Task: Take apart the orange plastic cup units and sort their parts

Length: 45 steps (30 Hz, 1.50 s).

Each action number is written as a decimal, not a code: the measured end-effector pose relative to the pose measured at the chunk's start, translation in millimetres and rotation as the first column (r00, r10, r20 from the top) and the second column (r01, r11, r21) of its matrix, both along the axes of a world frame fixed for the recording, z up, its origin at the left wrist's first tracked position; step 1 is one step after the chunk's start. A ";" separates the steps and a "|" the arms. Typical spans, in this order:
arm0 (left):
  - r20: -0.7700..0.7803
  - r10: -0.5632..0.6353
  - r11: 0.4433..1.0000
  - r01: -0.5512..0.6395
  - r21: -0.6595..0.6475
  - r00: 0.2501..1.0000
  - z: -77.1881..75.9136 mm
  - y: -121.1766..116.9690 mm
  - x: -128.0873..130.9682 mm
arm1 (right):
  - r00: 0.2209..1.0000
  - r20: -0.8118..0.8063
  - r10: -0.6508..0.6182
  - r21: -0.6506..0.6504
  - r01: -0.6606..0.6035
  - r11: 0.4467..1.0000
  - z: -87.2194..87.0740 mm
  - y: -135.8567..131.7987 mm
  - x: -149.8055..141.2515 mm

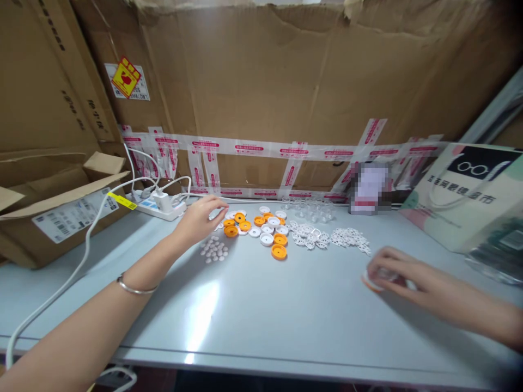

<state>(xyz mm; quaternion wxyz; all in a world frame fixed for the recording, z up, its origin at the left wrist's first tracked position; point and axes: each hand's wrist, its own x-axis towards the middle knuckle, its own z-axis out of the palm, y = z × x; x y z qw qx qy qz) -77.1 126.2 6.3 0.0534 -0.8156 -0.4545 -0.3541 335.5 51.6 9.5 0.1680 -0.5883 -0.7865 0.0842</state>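
At the left end of the loose parts, my left hand (pixel 200 219) hovers with thumb and fingertips brought together. Whatever sits between them, if anything, is too small to make out. Beside it lie orange round caps (pixel 231 231) and white round caps (pixel 267 239), with small white discs (pixel 214 249) just below. On the right, my right hand (pixel 402 275), blurred, is closed around a small round piece (pixel 372 284) with a white and orange rim at the table surface. Its fingers hide most of that piece. White openwork pieces (pixel 350 238) and clear plastic cups (pixel 312 209) lie between the hands.
A power strip (pixel 161 206) with white cables stands at the back left, near an open cardboard box (pixel 61 209). A large taped carton (pixel 261 98) walls off the back. A phone (pixel 370 188), paper bag (pixel 469 201) and plastic-wrapped bundle (pixel 500 250) are at right.
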 end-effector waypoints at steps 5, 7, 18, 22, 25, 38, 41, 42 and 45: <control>-0.026 -0.304 0.931 0.292 -0.221 0.952 -1.6 -29.2 29.8 | 0.933 -0.225 0.280 -0.179 -0.322 0.930 -6.3 -8.5 -95.2; -0.029 -0.438 0.839 0.397 -0.371 0.898 -4.5 -41.3 40.3 | 0.905 -0.303 0.300 -0.102 -0.343 0.934 -14.5 -2.6 -120.9; 0.178 -0.289 0.814 0.339 -0.471 0.941 -41.4 -50.5 74.0 | 0.854 -0.462 0.242 -0.076 -0.310 0.948 -28.7 21.4 -163.4; 0.165 -0.284 0.833 0.328 -0.446 0.945 -43.5 -50.5 76.4 | 0.888 -0.368 0.277 -0.073 -0.325 0.943 -28.0 20.4 -163.7; 0.176 -0.335 0.820 0.379 -0.430 0.925 -43.4 -49.6 75.4 | 0.886 -0.286 0.364 -0.068 -0.398 0.915 -25.8 23.1 -162.7; 0.159 -0.404 0.749 0.426 -0.508 0.901 -34.7 -45.7 65.9 | 0.905 -0.195 0.379 0.253 -0.326 0.911 35.2 78.8 -117.9; 0.156 -0.408 0.743 0.427 -0.516 0.899 -34.1 -46.4 65.4 | 0.975 -0.136 0.176 0.193 -0.148 0.970 25.9 116.5 -103.2; 0.156 -0.411 0.745 0.430 -0.511 0.898 -33.9 -46.7 65.4 | 0.988 -0.076 0.134 0.193 -0.117 0.974 20.5 128.2 -100.9; 0.150 -0.417 0.752 0.433 -0.496 0.896 -33.0 -47.9 65.3 | 0.982 0.164 0.096 0.237 -0.134 0.962 3.6 154.7 -101.8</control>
